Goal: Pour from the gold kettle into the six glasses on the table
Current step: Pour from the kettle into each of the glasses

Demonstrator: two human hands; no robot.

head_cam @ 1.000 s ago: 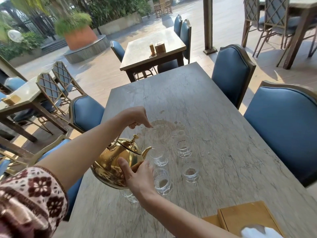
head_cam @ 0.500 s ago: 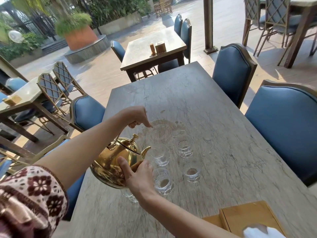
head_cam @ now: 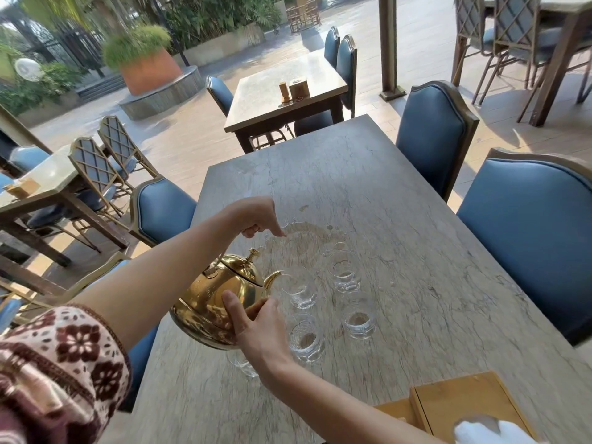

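The gold kettle (head_cam: 221, 299) is held tilted above the grey table (head_cam: 400, 219), its spout at the rim of a clear glass (head_cam: 299, 291). My left hand (head_cam: 256, 219) is shut on the kettle's thin handle from above. My right hand (head_cam: 259, 331) presses against the kettle's lower side, fingers spread. More clear glasses stand close by: one (head_cam: 342, 275) to the far right, one (head_cam: 358, 318) at the near right, one (head_cam: 306, 339) beside my right hand. Another glass (head_cam: 245, 365) is partly hidden under the kettle and my wrist. A clear glass plate (head_cam: 301, 241) lies behind the glasses.
A wooden box (head_cam: 461, 405) with a white cloth (head_cam: 490, 431) sits at the near right table corner. Blue padded chairs (head_cam: 531, 225) line the right side, another chair (head_cam: 163, 209) the left. Other tables and chairs stand beyond.
The kettle and both hands have stayed almost still, spout at the same glass. The view has shifted very slightly.
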